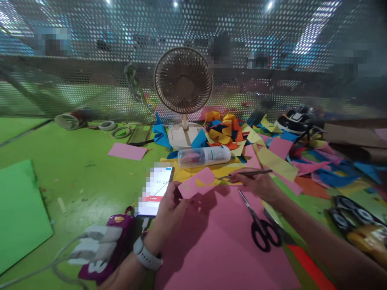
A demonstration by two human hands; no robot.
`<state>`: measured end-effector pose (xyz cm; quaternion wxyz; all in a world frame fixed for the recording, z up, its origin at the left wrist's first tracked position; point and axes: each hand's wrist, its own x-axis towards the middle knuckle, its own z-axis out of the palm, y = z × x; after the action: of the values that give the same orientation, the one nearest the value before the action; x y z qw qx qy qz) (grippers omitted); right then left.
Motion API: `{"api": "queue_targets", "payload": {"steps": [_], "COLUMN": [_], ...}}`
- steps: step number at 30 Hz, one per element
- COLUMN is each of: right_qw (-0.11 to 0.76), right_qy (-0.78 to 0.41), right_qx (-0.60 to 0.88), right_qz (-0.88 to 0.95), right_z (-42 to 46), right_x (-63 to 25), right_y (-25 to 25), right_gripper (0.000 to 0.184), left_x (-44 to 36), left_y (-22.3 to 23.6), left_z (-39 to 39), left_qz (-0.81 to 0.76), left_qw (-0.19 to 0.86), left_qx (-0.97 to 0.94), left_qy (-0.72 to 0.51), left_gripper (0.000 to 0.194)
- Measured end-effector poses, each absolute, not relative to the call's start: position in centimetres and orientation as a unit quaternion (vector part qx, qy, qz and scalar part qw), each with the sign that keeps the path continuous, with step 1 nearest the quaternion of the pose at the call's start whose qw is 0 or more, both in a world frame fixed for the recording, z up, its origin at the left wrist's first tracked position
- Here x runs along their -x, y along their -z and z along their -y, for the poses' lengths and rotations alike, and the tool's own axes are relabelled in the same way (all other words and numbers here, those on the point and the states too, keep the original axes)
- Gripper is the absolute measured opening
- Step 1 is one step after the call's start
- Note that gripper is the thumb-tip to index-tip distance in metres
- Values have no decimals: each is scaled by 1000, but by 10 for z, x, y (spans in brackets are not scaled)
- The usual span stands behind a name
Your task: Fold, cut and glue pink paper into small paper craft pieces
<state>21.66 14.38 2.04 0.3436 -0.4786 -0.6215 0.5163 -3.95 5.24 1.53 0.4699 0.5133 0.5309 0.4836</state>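
My left hand pinches a small pink paper card with tiny green specks and a yellow patch on it. Between the fingers of my right hand is a slim dark stick-like tool, its tip pointing left just beside the card; its exact kind is too small to tell. Below both hands lies a large pink sheet. Black-handled scissors rest on the sheet near my right forearm, blades slightly apart. A lit phone sits left of my left hand, with a cable plugged in.
A fan stands at the back against a perforated metal screen. In front of it lies a clear and white bottle. Coloured paper scraps pile at the right. At left are a purple power strip, tape rolls and green sheets.
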Motion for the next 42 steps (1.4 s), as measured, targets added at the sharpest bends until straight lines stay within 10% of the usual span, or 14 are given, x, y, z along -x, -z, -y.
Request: {"api": "queue_targets", "payload": {"steps": [42], "right_qw": [311], "right_qy": [-417], "right_qx": [357], "right_qz": [776], "right_z": [-85], "right_x": [-191], "right_y": [-63], "right_gripper": [17], "left_x": [28], "left_y": [-22], "left_z": [-41], "left_qz": [-486], "left_qw": [464], "left_qx": [-617], "left_qy": [-409], "left_gripper": [15]}}
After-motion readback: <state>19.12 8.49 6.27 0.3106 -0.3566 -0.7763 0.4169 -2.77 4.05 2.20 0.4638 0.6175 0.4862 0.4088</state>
